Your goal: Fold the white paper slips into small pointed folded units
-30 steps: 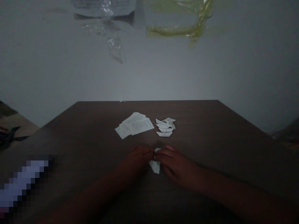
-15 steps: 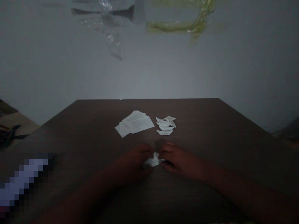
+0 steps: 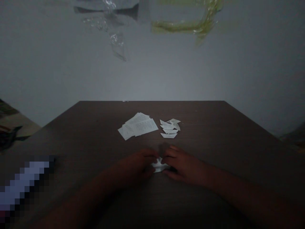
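Observation:
A small folded piece of white printed paper [image 3: 159,166] lies low over the table between my two hands. My left hand [image 3: 145,163] pinches its left side, with the fingertips partly hidden in shadow. On the opposite side my right hand [image 3: 176,163] grips the paper between thumb and fingers. A peak of the paper stands up between the fingertips, and its lower flap points toward me. Beyond my hands, several folded paper boats [image 3: 169,135] lie in a loose group. To their left is a fanned pile of printed paper sheets [image 3: 139,125].
The dark wooden table [image 3: 205,124] meets a pale wall [image 3: 166,73] at its far edge. Yellow and clear tape [image 3: 176,27] sticks to the wall. At the left edge of the table is a blurred-out, pixelated object [image 3: 26,181].
The folded paper has shifted slightly toward me and its front flap is spread more evenly between my fingers. Both hands stay in nearly the same place.

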Action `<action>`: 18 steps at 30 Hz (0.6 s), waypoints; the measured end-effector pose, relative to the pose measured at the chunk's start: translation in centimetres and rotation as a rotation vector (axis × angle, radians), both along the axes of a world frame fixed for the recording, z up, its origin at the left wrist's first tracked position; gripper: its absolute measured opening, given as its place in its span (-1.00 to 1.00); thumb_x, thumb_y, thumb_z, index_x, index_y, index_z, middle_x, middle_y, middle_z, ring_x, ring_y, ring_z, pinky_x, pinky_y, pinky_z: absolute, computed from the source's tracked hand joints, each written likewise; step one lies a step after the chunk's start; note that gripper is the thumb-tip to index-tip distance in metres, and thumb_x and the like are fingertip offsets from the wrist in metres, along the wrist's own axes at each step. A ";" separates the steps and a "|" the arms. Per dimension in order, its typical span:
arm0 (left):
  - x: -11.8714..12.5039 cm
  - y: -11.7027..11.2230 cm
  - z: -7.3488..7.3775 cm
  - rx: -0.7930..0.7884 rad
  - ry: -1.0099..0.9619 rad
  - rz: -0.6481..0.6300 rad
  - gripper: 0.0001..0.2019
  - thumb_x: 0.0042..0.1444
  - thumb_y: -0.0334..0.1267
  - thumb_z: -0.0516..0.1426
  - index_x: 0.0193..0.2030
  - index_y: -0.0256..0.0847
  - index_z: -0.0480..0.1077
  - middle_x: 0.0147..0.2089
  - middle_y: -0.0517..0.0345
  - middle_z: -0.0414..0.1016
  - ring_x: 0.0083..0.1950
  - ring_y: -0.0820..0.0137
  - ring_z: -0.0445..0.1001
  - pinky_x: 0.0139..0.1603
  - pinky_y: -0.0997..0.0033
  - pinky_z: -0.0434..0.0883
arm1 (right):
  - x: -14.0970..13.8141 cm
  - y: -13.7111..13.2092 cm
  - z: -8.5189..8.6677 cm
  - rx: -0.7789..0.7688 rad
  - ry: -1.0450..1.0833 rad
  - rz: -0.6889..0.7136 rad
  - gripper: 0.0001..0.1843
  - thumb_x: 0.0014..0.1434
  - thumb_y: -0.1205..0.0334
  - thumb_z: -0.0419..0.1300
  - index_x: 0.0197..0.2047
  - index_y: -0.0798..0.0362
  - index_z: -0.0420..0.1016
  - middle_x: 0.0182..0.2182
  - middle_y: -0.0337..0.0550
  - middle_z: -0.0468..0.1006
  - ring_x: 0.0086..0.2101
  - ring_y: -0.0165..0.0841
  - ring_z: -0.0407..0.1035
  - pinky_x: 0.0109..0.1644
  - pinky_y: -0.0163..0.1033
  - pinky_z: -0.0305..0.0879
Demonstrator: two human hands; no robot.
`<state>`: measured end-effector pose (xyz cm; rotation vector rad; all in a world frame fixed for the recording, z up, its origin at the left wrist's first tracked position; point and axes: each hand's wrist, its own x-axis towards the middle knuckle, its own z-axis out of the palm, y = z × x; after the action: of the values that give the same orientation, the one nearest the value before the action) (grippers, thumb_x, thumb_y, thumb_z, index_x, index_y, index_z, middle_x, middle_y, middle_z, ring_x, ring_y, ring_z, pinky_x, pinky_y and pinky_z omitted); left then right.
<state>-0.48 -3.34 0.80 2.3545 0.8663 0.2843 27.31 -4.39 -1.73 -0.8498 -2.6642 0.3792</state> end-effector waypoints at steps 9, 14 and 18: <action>1.3 -0.1 -1.2 0.089 0.042 0.046 -0.75 0.40 -0.50 0.22 0.08 -0.16 0.65 0.19 -0.04 0.71 0.24 0.12 0.69 0.38 0.17 0.56 | -0.5 0.5 -1.6 -0.056 0.146 -0.049 -0.84 0.50 0.41 0.30 -0.16 0.05 0.65 -0.19 -0.12 0.60 -0.11 -0.22 0.53 0.09 -0.07 0.52; 1.5 0.7 -2.6 0.063 -0.054 0.148 -0.82 0.39 -0.44 0.27 -0.04 -0.07 0.66 0.17 0.10 0.72 0.21 0.17 0.68 0.35 0.17 0.55 | -0.8 0.3 -2.3 -0.006 0.214 -0.165 -0.92 0.49 0.36 0.29 -0.06 0.01 0.61 -0.13 -0.08 0.61 -0.06 -0.15 0.52 0.08 -0.02 0.55; 1.7 1.2 -2.8 0.117 -0.017 0.264 -0.88 0.32 -0.41 0.35 -0.16 -0.07 0.64 0.10 0.14 0.76 0.25 0.08 0.63 0.37 0.04 0.48 | -1.0 -0.5 -2.5 0.144 0.175 -0.130 -0.80 0.53 0.40 0.18 0.02 0.02 0.64 -0.09 0.01 0.65 -0.06 -0.08 0.51 0.07 0.04 0.55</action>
<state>1.22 -2.14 -2.01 2.3381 1.1829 0.4734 26.29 -4.87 -4.19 -0.8957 -2.4282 0.2158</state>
